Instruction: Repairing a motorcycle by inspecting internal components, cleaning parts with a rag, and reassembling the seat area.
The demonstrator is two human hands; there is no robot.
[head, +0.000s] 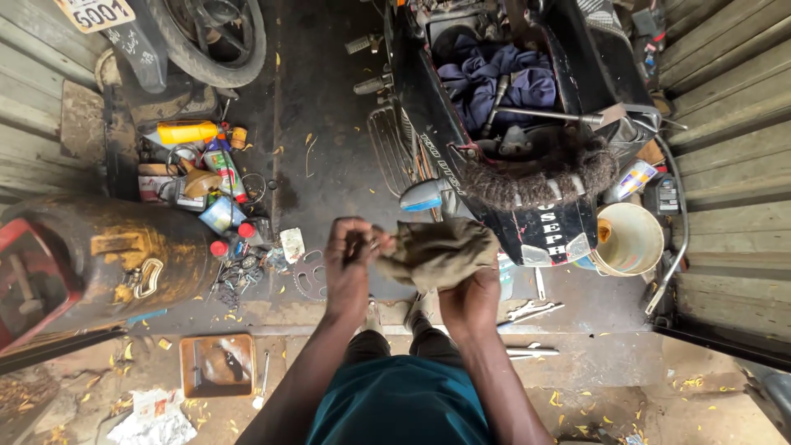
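1. The person stands over a grimy concrete floor, both hands raised in front of a teal shirt (400, 404), working a crumpled olive-brown rag (437, 251)
2. The right hand (470, 301) is bunched tight around the rag from below; the cloth spills over the top of its fingers
3. The left hand (348, 259) sits just beside the rag, fingers curled together and pinching its near edge; whether something small is caught between them I cannot tell
4. Just beyond the rag stands a black motorcycle (511, 148) with its seat off, a blue cloth (494, 78) stuffed in the open well and white lettering down its tail panel
5. To the right of the motorcycle sits a cream plastic bucket (630, 239), with a small yellow-and-white packet (633, 177) just above it
6. Well left of the rag is a heap of clutter: a yellow bottle (188, 132) lying on its side, a green-and-red labelled can (222, 165), red caps, wires
7. Next to that heap lies a dirty black-and-yellow drum (124, 255)
8. A yellow number plate (92, 11) shows at the top left corner, far from the rag
9. Below the drum sits a shallow rusty tray (218, 365), with torn white paper (155, 420) near it
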